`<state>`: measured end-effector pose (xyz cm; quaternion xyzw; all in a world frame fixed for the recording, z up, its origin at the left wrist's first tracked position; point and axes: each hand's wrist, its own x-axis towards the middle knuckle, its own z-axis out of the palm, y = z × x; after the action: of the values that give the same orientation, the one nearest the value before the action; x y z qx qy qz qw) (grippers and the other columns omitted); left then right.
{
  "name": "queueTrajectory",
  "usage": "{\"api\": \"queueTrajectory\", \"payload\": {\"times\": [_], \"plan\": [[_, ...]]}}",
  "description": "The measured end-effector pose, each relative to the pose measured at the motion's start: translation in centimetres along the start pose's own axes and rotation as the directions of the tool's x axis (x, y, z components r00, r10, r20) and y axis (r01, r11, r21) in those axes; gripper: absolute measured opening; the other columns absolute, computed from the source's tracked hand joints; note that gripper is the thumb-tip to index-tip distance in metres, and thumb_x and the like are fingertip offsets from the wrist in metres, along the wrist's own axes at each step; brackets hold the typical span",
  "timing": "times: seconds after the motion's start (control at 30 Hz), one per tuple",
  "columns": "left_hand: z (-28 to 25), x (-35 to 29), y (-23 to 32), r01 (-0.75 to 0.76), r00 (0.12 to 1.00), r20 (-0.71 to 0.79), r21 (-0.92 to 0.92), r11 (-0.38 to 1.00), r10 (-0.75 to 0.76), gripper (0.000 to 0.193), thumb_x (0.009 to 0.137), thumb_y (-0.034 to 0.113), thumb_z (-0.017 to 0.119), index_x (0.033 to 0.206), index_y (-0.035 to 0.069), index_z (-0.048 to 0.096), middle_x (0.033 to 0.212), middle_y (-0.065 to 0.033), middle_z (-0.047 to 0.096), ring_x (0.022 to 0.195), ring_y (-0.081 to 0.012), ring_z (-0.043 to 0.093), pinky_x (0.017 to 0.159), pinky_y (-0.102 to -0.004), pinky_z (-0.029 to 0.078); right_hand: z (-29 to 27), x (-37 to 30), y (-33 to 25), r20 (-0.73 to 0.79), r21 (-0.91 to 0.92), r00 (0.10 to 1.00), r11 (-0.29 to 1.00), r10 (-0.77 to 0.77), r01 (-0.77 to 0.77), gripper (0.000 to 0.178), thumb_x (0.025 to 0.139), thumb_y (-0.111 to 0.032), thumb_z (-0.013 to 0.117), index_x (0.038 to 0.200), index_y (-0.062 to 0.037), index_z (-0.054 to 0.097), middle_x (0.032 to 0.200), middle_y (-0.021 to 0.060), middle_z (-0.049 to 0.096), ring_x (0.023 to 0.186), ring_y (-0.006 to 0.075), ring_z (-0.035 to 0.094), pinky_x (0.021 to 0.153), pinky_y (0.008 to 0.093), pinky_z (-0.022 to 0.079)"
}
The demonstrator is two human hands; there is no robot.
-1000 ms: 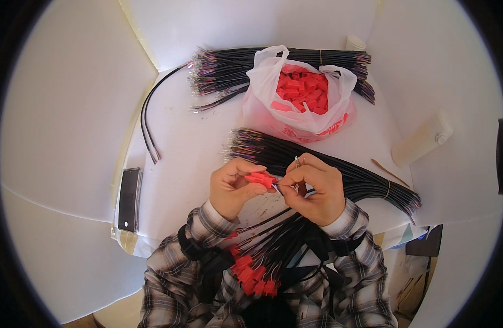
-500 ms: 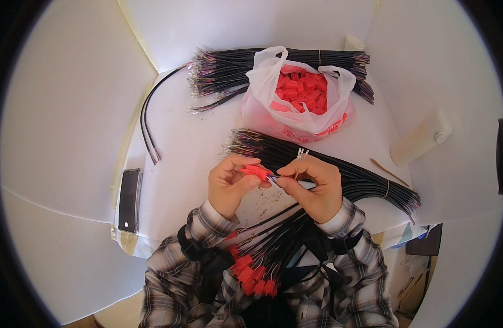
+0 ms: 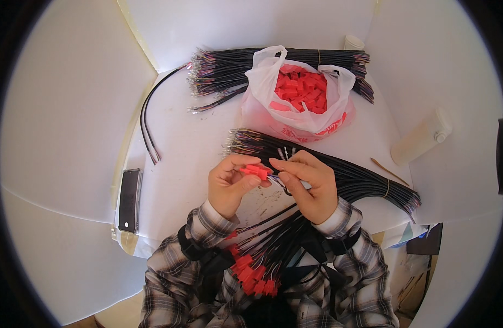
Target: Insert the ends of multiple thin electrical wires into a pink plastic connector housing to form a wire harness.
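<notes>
My left hand (image 3: 229,183) pinches a red plastic connector housing (image 3: 255,172) between thumb and fingers, over the middle of the table. Close on its right, my right hand (image 3: 310,186) is closed around thin wires (image 3: 274,178) that run to the housing's right end. White and metal wire tips (image 3: 285,153) stick up behind the right fingers. Below both hands, a fan of black cables (image 3: 287,232) with red housings (image 3: 253,276) on their ends lies across my lap. How deep the wires sit in the held housing is hidden.
Behind my hands lies a tied bundle of black cables (image 3: 339,167). Farther back, a white plastic bag (image 3: 257,104) full of red housings stands before another cable bundle (image 3: 224,65). A phone (image 3: 130,200) lies at left, a pale bottle (image 3: 421,136) at right. White panels (image 3: 71,109) surround the table.
My right hand has shifted slightly left and its fingers have changed their hold on the wires. The wire tips behind it have moved left. My left hand and the housing have stayed put.
</notes>
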<state>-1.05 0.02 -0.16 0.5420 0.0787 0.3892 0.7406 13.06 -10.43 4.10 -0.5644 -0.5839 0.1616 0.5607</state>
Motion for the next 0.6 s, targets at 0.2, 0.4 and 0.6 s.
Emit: {"api": "queueTrajectory", "payload": {"times": [0.2, 0.4, 0.6], "plan": [[0.17, 0.22, -0.36, -0.002, 1.000, -0.026, -0.057, 0.998, 0.001, 0.028, 0.077, 0.004, 0.061, 0.102, -0.001, 0.050, 0.090, -0.0160, 0.060, 0.077, -0.0209, 0.060, 0.071, -0.0328, 0.050, -0.34, 0.14, 0.80, -0.034, -0.323, 0.970, 0.922, -0.239, 0.216, 0.036, 0.065, 0.004, 0.058, 0.100, -0.0029, 0.060, 0.067, 0.0082, 0.044, 0.060, 0.0225, 0.046, 0.052, 0.0296, 0.040], [0.33, 0.09, -0.05, -0.025, 0.999, -0.049, -0.057, 0.998, 0.022, 0.027, 0.077, 0.003, 0.061, 0.100, -0.001, 0.049, 0.090, -0.0169, 0.060, 0.078, -0.0211, 0.060, 0.072, -0.0333, 0.050, -0.26, 0.23, 0.67, 0.024, -0.489, 0.939, 0.816, -0.342, 0.310, 0.042, 0.058, 0.001, 0.060, 0.100, -0.0029, 0.059, 0.068, 0.0067, 0.043, 0.064, 0.0225, 0.047, 0.053, 0.0312, 0.042], [0.28, 0.21, -0.46, -0.030, 0.999, -0.031, -0.048, 0.998, 0.028, 0.026, 0.075, 0.001, 0.061, 0.099, -0.001, 0.049, 0.089, -0.0155, 0.060, 0.079, -0.0206, 0.060, 0.074, -0.0324, 0.049, -0.55, 0.18, 0.77, 0.041, -0.517, 0.930, 0.789, -0.364, 0.332, 0.043, 0.056, 0.000, 0.061, 0.099, -0.0014, 0.059, 0.068, 0.0065, 0.043, 0.063, 0.0223, 0.047, 0.053, 0.0309, 0.042]]}}
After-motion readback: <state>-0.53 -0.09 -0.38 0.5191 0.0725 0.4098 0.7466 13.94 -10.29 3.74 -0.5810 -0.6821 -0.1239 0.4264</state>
